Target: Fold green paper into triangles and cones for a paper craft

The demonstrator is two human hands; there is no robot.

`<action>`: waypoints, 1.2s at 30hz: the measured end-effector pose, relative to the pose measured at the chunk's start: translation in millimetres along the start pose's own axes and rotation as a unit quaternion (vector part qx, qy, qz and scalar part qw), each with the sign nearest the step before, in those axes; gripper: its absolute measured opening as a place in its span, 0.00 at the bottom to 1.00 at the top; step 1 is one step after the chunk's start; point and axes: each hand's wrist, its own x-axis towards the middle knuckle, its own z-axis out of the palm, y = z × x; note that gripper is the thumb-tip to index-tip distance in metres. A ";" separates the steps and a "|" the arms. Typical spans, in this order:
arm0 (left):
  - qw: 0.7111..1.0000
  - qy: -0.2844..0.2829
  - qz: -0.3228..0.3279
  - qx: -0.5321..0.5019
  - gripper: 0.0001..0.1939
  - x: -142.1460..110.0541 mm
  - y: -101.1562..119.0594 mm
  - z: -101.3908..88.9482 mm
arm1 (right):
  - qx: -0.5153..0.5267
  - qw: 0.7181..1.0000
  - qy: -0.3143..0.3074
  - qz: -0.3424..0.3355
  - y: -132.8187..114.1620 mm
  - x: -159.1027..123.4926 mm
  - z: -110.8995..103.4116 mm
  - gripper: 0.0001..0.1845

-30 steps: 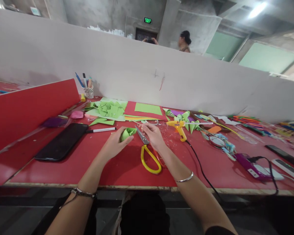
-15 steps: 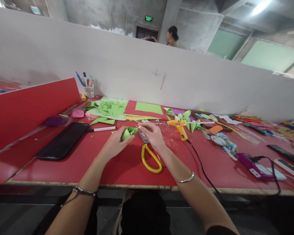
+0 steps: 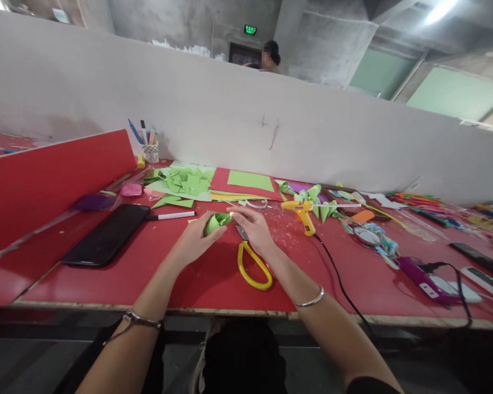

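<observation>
A piece of green paper (image 3: 216, 223), rolled into a curl, is held in my left hand (image 3: 194, 236), the thumb in front and the fingers curved behind it. My right hand (image 3: 252, 227) is closed in a pinch at the paper's right tip. Under and beside that hand lies a pair of scissors with yellow handles (image 3: 254, 268); the hand covers part of it. Right of my hands, a yellow hot glue gun (image 3: 302, 213) rests on the red tabletop with a glue stick in its back end.
Cut green paper pieces (image 3: 187, 180) are heaped at the back. A black phone (image 3: 107, 235) and a marker (image 3: 172, 216) lie left. Rolled green paper cones (image 3: 312, 197) sit behind the glue gun, whose cord trails to the front edge. A purple power strip (image 3: 425, 279) lies right.
My right hand has shifted very slightly at the paper's tip. The rolled paper stays in my left hand. Beyond the partition, a person has moved left.
</observation>
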 end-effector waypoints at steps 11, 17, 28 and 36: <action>0.998 0.000 -0.020 -0.061 0.17 -0.7 1.4 -1.7 | -0.204 0.966 -0.024 -0.156 -20.0 -4.9 -1.4 0.15; 0.997 -0.005 -0.021 -0.068 0.15 -0.6 3.1 -2.4 | -0.212 0.966 -0.031 -0.146 -17.6 -5.7 1.0 0.16; 0.999 0.001 -0.008 -0.054 0.15 -0.1 -0.3 -0.3 | -0.194 0.967 -0.069 -0.150 -19.8 -9.6 4.3 0.21; 1.000 0.007 -0.009 -0.022 0.17 -0.7 0.8 -0.2 | -0.122 0.984 -0.006 -0.127 -17.9 -8.5 5.5 0.17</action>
